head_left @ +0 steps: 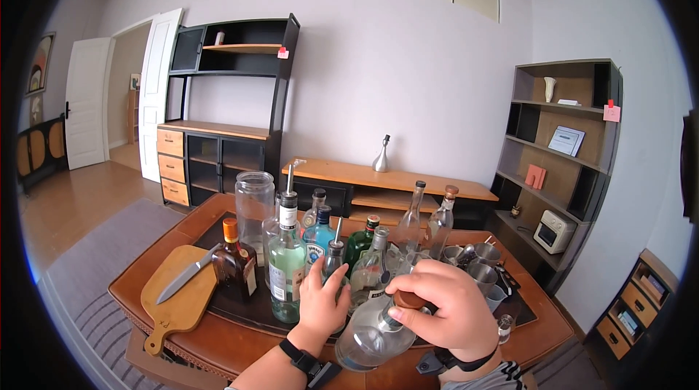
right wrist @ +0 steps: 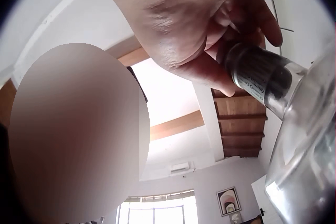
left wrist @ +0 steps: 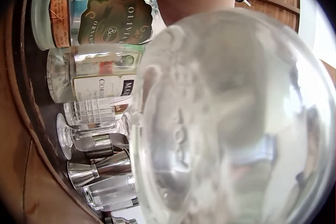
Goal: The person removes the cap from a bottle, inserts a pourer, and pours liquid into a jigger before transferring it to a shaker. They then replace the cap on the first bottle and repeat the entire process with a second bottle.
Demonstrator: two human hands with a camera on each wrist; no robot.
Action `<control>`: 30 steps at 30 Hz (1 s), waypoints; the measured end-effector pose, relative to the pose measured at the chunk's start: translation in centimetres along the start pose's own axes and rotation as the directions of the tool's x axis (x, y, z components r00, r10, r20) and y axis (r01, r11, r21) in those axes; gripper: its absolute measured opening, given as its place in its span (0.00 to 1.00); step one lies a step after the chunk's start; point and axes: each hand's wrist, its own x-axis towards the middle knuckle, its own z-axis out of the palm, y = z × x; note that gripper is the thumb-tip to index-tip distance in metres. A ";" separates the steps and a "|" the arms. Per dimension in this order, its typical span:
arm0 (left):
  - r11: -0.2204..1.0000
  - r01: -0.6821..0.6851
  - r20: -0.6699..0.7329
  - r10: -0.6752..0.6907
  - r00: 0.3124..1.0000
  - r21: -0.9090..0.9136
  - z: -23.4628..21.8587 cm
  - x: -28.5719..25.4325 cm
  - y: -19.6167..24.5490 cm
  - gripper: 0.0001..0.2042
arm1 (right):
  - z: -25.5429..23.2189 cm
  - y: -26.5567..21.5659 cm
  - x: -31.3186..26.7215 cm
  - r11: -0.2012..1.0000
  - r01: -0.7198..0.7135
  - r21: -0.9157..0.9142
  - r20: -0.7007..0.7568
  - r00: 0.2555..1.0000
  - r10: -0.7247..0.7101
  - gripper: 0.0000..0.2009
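My right hand point(head_left: 448, 306) grips a large clear glass bottle point(head_left: 371, 339) by its neck, with thumb and fingers around the brown stopper point(head_left: 410, 300). The bottle is tilted, its base toward the lower left; in the left wrist view its clear glass body point(left wrist: 231, 113) fills much of the picture. In the right wrist view the fingers close around the dark-banded neck point(right wrist: 260, 71). My left hand point(head_left: 318, 302) is raised with fingers extended and spread, just in front of a small bottle with a metal pourer point(head_left: 335, 255). The left hand is left of the clear bottle.
A tall bottle with a pourer point(head_left: 286, 266), a dark brown bottle point(head_left: 234, 266) and a glass jar point(head_left: 255, 204) stand to the left. A knife point(head_left: 186, 273) lies on the cutting board point(head_left: 175, 302). Metal jiggers point(left wrist: 100, 170) and glasses are at the right. A leather-topped table point(head_left: 218, 346) bears everything.
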 end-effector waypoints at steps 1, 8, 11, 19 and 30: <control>1.000 -0.006 -0.005 0.006 1.000 0.010 0.1 0.1 0.0 0.23 | 0.2 0.8 -0.1 0.999 -0.017 0.031 -0.022 1.000 0.017 0.10; 0.999 -0.001 0.001 0.001 1.000 0.046 0.4 0.0 0.1 0.23 | 1.2 6.2 -1.2 0.988 -0.032 0.153 -0.024 0.999 0.036 0.10; 0.999 -0.009 0.006 0.009 1.000 0.032 0.3 0.1 0.3 0.24 | 0.9 7.0 -1.6 0.989 -0.009 0.145 0.061 0.998 0.000 0.10; 0.959 -0.277 -0.158 0.264 0.952 -0.064 -1.3 -0.5 0.6 0.24 | 2.0 9.4 -0.8 0.995 -0.050 0.087 0.047 0.998 0.046 0.09; 0.375 0.434 0.552 0.312 0.773 -0.819 1.1 -2.7 2.0 0.50 | 0.9 9.7 -1.6 0.997 0.039 0.072 0.075 0.996 -0.044 0.10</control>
